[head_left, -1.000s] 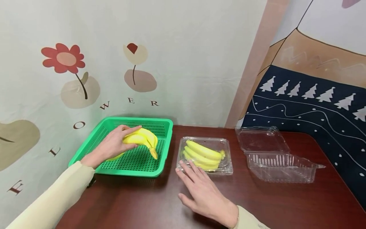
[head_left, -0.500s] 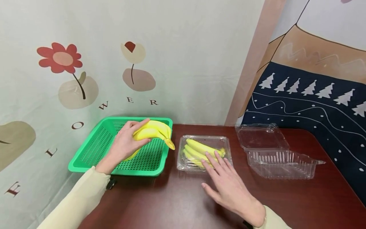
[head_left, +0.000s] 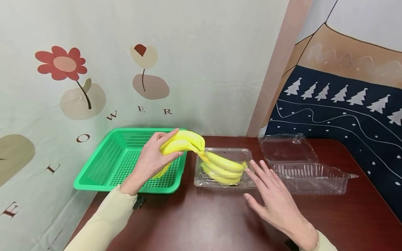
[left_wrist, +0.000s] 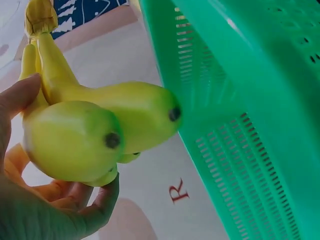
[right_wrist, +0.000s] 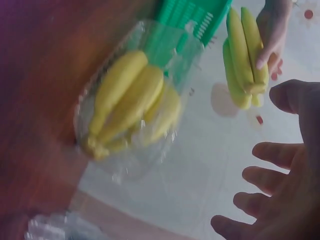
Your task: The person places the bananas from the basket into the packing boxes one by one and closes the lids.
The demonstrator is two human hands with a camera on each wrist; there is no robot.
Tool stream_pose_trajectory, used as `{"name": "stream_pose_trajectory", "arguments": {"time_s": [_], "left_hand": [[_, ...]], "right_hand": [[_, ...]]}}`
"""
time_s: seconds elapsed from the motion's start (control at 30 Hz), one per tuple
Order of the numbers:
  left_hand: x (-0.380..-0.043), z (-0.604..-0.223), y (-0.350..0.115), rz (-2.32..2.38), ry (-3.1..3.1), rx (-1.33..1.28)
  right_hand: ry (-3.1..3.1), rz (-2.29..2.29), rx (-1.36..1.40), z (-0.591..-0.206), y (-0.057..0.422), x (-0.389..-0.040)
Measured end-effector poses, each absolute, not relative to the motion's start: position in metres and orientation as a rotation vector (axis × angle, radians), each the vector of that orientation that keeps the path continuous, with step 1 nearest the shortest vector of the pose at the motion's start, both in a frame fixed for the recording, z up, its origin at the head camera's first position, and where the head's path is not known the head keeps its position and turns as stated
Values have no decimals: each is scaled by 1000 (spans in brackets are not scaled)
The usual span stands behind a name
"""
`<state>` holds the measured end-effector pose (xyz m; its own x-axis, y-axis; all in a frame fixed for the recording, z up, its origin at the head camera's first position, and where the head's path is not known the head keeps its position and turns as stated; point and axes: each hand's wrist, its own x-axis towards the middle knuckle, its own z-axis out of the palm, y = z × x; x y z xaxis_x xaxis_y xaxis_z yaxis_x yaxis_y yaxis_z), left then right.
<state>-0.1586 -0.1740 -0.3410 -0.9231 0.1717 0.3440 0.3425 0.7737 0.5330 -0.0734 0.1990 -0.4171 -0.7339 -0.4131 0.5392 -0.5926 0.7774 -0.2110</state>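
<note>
My left hand (head_left: 152, 155) grips a bunch of yellow bananas (head_left: 185, 143), thumb on one side and fingers on the other. The bunch hangs over the right side of a green plastic basket (head_left: 141, 130), stem end pointing right. Dark tips of the bananas (left_wrist: 75, 140) face the camera in the left wrist view. In a clear plastic box (head_left: 199, 182) to the right lies another bunch of bananas (head_left: 224, 172), partly overlapped by the held stem. My right hand (head_left: 277, 198) is spread with straight fingers, holding nothing, its fingertips near that box's right side.
A second clear plastic container (head_left: 314, 183) stands on the right with its lid (head_left: 289, 148) raised at the back. All stands on a dark red-brown table (head_left: 201, 223). A printed cloth (head_left: 213, 69) hangs directly behind, and a dark blue patterned one (head_left: 333, 108) borders the right.
The left hand has carried the bananas rightward from inside the basket to over its right rim. My right hand has moved right, away from in front of the banana box.
</note>
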Motion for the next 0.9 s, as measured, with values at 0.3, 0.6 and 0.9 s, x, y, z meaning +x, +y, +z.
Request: {"name": "stream_pose_trajectory", "arguments": {"time_s": [0.3,0.6,0.9], "left_hand": [[-158,-341,-148,-875,-2653,-477],[-164,-341,-121,-826,-2643,-586],[-166,-345,-102,-812,-2626,-609]], "right_hand": [[-2432,508,631,-396,236,-65],[-2483,583,419,-373,282,-66],[-2572,646,242,-367,318,-67]]}}
